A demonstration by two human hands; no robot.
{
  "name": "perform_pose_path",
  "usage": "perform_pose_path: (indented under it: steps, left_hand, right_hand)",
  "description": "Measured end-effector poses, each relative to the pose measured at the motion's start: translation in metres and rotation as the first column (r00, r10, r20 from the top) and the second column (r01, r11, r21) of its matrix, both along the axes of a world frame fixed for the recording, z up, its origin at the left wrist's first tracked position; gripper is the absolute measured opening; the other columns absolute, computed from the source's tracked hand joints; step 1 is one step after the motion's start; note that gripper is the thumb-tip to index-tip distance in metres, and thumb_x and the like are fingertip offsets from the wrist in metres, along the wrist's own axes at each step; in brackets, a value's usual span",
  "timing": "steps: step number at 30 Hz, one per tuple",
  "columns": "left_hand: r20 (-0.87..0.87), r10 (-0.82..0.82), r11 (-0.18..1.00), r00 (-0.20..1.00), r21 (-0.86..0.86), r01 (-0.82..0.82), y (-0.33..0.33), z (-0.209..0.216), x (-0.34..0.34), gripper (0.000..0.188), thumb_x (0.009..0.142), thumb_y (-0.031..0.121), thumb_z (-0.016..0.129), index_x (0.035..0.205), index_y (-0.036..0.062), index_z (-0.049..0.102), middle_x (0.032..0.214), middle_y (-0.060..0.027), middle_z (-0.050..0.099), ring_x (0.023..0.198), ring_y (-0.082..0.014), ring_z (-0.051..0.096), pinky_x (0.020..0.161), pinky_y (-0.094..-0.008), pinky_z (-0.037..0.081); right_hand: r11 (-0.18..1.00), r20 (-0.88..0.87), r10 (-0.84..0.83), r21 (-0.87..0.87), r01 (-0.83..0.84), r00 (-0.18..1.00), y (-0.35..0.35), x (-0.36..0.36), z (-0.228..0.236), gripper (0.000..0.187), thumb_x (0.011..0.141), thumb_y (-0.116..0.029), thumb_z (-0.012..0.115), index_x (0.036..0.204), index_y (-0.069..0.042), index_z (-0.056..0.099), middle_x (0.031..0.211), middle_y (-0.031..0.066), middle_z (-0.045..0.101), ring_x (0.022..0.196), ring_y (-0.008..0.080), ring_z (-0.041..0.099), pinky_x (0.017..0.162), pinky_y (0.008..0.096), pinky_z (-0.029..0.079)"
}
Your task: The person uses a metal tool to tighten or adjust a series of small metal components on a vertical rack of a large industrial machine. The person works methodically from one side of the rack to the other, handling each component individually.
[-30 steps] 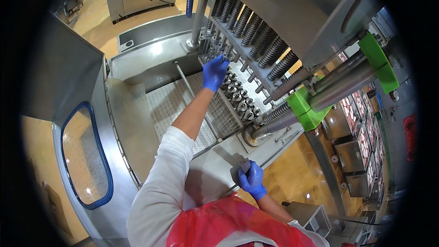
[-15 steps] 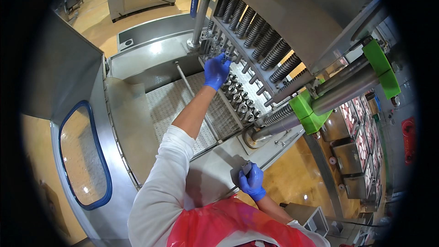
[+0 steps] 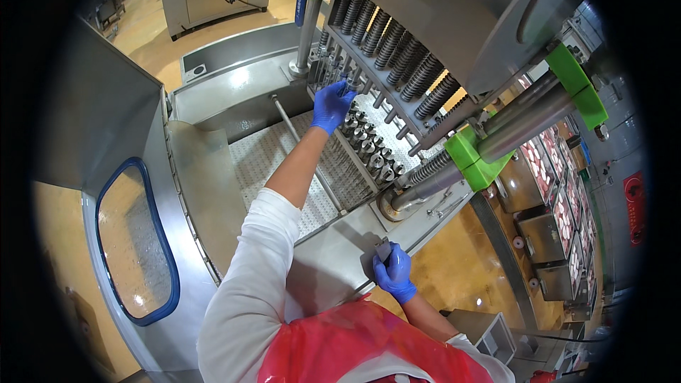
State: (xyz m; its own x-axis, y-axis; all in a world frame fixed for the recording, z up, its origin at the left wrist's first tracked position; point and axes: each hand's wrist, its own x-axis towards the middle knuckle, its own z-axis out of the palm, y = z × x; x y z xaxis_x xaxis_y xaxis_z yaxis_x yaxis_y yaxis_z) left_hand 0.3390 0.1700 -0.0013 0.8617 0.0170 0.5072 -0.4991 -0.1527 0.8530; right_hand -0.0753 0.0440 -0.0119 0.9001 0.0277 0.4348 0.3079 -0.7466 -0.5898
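Observation:
My left hand [image 3: 331,108], in a blue glove, reaches up to the row of metal rods [image 3: 328,64] under the machine's spring-loaded head. Its fingers are closed at the end of a rod or fitting; what they pinch is mostly hidden. Below and right of it stand several metal cylinders [image 3: 369,143] with notched tops, in rows on the machine bed. Nearer me, my gloved right hand [image 3: 396,274] is closed round a small flat grey metal piece [image 3: 383,249], held above the steel ledge. The piece's lower part is hidden in the fist.
Heavy coil springs [image 3: 390,44] hang above the bed. A thick steel column with a green clamp [image 3: 472,156] rises at right. A thin bar [image 3: 305,152] crosses the perforated bed [image 3: 255,170]. An open windowed door [image 3: 135,241] stands left; metal bins of meat [image 3: 543,230] stand right.
The left hand has shifted slightly left and stays at the rods. My right hand is a little higher, showing more of the grey piece. The whole view has turned slightly.

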Motion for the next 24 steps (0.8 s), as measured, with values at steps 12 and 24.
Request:
perform_pose_path:
  steps: [12, 24]
  left_hand:
    - [0.009, -0.176, 0.975, 0.984, -0.135, 0.175, 0.016, -0.015, 0.015, 0.031, 0.087, 0.016, 0.075, 0.114, 0.0006, 0.071, 0.102, -0.0202, 0.074, 0.097, -0.0315, 0.073, 0.082, -0.0355, 0.056]
    - [0.131, 0.098, 0.97, 0.986, 0.207, -0.124, 0.019, -0.011, 0.008, 0.028, 0.092, 0.019, 0.071, 0.114, 0.0008, 0.071, 0.105, -0.0162, 0.075, 0.096, -0.0264, 0.074, 0.084, -0.0341, 0.056]
  right_hand:
    - [1.0, -0.019, 0.01, -0.007, -0.01, 1.0, 0.001, -0.002, 0.001, 0.028, 0.081, -0.01, 0.066, 0.106, 0.001, 0.057, 0.083, 0.021, 0.061, 0.072, 0.0428, 0.062, 0.063, 0.0455, 0.049]
    - [0.989, -0.321, -0.082, 0.093, 0.118, 0.944, 0.015, 0.004, 0.025, 0.035, 0.088, -0.02, 0.07, 0.113, 0.001, 0.056, 0.082, 0.021, 0.063, 0.071, 0.0348, 0.064, 0.064, 0.0429, 0.05]
